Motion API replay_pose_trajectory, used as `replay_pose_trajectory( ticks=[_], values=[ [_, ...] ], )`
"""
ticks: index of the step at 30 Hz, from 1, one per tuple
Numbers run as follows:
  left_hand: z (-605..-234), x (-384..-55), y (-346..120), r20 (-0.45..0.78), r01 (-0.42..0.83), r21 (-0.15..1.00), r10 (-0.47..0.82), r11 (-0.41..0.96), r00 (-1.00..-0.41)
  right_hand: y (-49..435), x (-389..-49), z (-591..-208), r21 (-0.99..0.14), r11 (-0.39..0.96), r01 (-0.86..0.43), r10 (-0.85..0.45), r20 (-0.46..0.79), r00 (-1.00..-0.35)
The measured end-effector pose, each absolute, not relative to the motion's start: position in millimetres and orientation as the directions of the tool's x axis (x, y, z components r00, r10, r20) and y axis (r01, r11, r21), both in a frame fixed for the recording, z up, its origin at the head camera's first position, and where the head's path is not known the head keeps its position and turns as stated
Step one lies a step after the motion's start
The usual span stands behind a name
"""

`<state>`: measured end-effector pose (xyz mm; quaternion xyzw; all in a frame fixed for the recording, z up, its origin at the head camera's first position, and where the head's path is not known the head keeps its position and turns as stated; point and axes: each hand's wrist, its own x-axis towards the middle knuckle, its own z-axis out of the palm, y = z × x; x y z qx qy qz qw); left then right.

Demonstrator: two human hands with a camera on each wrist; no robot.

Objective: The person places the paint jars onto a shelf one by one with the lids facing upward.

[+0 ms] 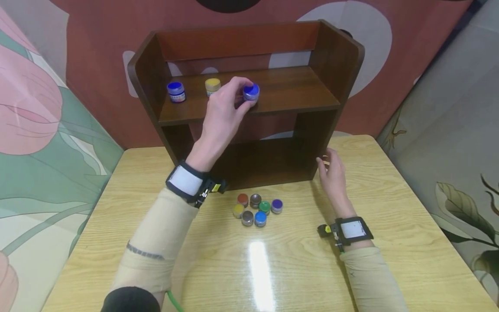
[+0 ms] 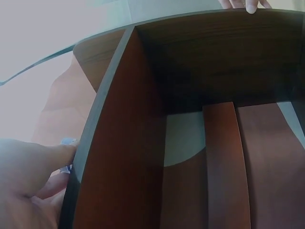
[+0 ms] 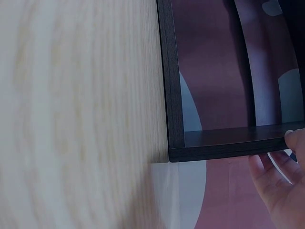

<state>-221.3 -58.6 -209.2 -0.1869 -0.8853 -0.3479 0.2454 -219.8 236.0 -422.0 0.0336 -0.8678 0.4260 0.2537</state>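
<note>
My left hand (image 1: 222, 115) pinches a small jar with a blue lid (image 1: 251, 92) between thumb and fingers, at the upper board of a dark brown wooden shelf (image 1: 280, 89). To its left on that board stand a yellow-lidded jar (image 1: 212, 86), partly behind the hand, and another blue-lidded jar (image 1: 176, 92). In the left wrist view the shelf board mostly hides the held jar (image 2: 66, 168). My right hand (image 1: 332, 175) touches the shelf's right side panel, thumb at the front edge (image 3: 228, 150) and relaxed fingers along the outer face.
Several small jars with red, grey, yellow, green, blue and purple lids (image 1: 264, 207) form a cluster on the light wooden table (image 1: 218, 260) before the shelf. The shelf's lower compartment (image 1: 265, 160) opens toward me. A patterned wall covering (image 1: 97, 65) rises behind.
</note>
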Motion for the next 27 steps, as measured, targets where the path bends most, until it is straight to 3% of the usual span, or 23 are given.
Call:
replay_pose_trajectory(
  ticks=[14,27],
  values=[
    [-193,-230,-52,0.456,0.376,0.504,0.131,0.778,-0.880,237,-219,-422,-0.727,0.639,-0.253,0.165,0.450,-0.878],
    [-186,-239,-48,0.397,0.331,0.488,0.132,0.808,-0.908,237,-217,-420,-0.725,0.635,-0.265,0.160,0.459,-0.874]
  ],
)
